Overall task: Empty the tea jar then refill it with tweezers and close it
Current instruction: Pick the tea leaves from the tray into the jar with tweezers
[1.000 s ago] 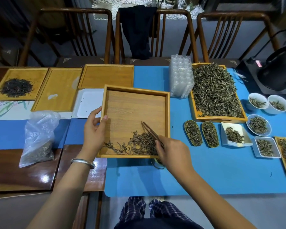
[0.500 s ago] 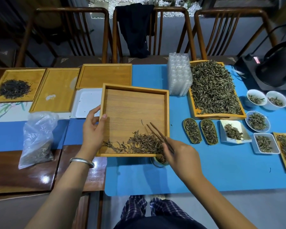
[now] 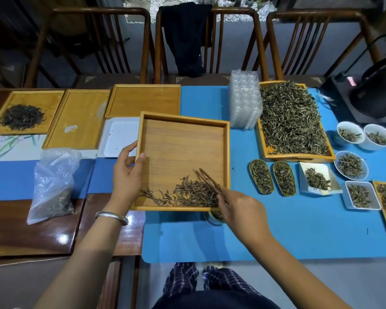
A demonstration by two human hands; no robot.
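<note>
The left hand (image 3: 127,172) grips the left rim of the tray (image 3: 183,123), thumb over the edge and fingers curled under, and holds it tilted so the tea (image 3: 187,194) lies along the near edge. The right hand (image 3: 241,208) is closed around the tweezers (image 3: 210,180), whose tips rest at the top of the pile; I cannot tell if a leaf is pinched betw. them. The jar (image 3: 214,216) stands on the blue mat (image 3: 299,230) just under the near right corner of the tray, mostly hidden by tray and hand (only a piece of rim with some leaves in it shows). No lid can be seen. I judge this as the refill step, approx. halfway. To do it well: keep the tray corner right above the jar mouth, take small bunches or sweep them toward the corner, not too fast, because the dry leaves are light and brittle and will fall on the mat. Other containers: a big tray (image 3: 296,156) heaped with green tea at the right, two oval scoops (image 3: 272,178), some bowls (image 3: 363,136) and small dishes w/ tea, a far-left tray (image 3: 22,114) with dark tea, and a plastic bag (image 3: 54,186) with a little tea at the bottom.
</note>
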